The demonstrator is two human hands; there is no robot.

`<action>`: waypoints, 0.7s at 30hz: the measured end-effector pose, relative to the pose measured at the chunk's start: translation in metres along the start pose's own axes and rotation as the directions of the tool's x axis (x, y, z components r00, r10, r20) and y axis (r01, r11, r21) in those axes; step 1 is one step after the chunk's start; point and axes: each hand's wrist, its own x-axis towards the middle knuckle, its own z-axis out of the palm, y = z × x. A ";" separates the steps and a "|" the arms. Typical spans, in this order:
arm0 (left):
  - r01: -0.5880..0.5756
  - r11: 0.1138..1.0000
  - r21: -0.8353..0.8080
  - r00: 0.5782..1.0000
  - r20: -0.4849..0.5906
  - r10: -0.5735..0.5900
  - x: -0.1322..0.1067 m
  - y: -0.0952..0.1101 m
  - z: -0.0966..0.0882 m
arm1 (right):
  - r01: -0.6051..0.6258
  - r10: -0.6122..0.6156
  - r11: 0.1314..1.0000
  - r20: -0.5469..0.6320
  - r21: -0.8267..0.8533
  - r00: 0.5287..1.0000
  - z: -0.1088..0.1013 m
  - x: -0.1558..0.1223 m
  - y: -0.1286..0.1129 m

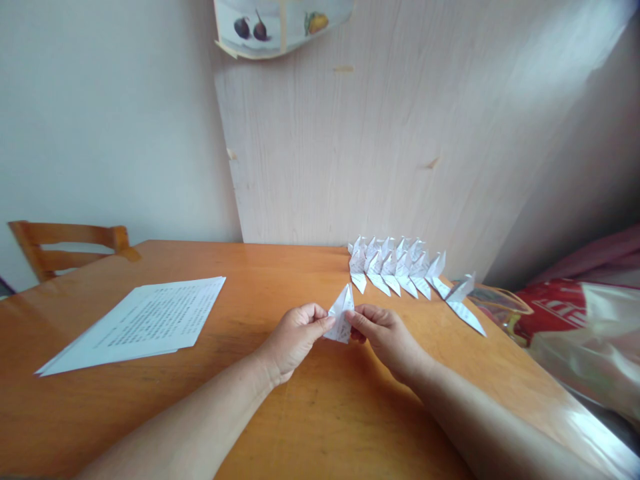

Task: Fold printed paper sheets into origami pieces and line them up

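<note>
A small sheet of folded paper, pointed at the top and printed with text, is held above the table between my two hands. My left hand pinches its left edge between thumb and fingers. On the opposite edge, my right hand grips it the same way, thumb towards me. Beyond my right hand, several folded paper figures stand in rows on the table, with raised points and flat tails. One more folded figure sits apart at the right end, near the table edge.
A stack of printed sheets lies on the left of the wooden table. A wooden chair stands past the far left edge. Plastic bags and a red bag are beside the right edge. A panelled wall rises behind.
</note>
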 end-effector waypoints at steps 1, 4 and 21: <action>-0.003 1.000 0.006 1.000 -0.013 0.003 0.000 0.000 -0.001 | -0.010 0.010 1.000 0.017 -0.006 1.000 0.000 -0.001 -0.001; -0.007 1.000 0.024 0.999 -0.043 0.008 0.001 -0.001 -0.002 | -0.049 0.051 0.998 0.052 -0.034 0.997 0.001 -0.002 -0.001; -0.012 0.997 -0.077 1.000 -0.001 0.012 0.002 -0.003 -0.004 | -0.050 0.067 0.995 0.201 -0.090 0.977 -0.001 -0.007 -0.002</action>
